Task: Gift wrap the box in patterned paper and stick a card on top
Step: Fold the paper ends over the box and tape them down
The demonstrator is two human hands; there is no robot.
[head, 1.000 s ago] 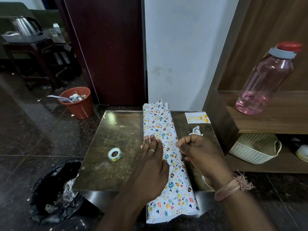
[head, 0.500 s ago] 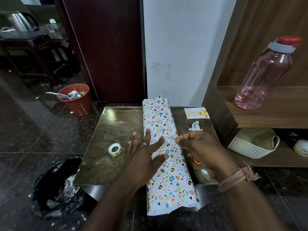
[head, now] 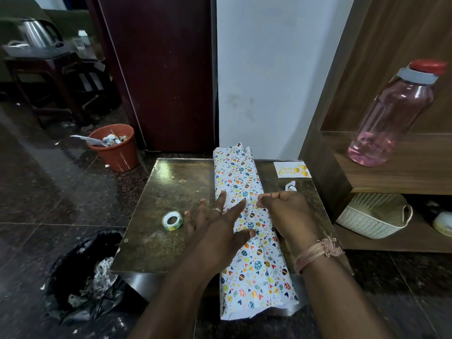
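The long box (head: 254, 265), wrapped in white paper printed with coloured eggs and hearts, lies lengthwise on the small brown table (head: 166, 192), its near end past the table edge. My left hand (head: 215, 231) lies flat with fingers spread, the index finger pressing across the top of the box. My right hand (head: 286, 211) sits at the box's right side with fingers curled, pinching a short strip of clear tape (head: 252, 199) over the paper. A yellow birthday card (head: 292, 169) lies at the table's far right corner. The tape roll (head: 172, 220) lies left of my left hand.
A white paper scrap (head: 291, 186) lies near the card. An orange bin (head: 115, 148) and a black rubbish bag (head: 83, 272) stand on the floor to the left. At right, a wooden shelf holds a pink bottle (head: 393, 116) and a white basket (head: 371, 216).
My left hand has gone from fingers together on the box to fingers spread, the index finger now reaching across the top toward my right hand. My right hand has stayed at the seam.
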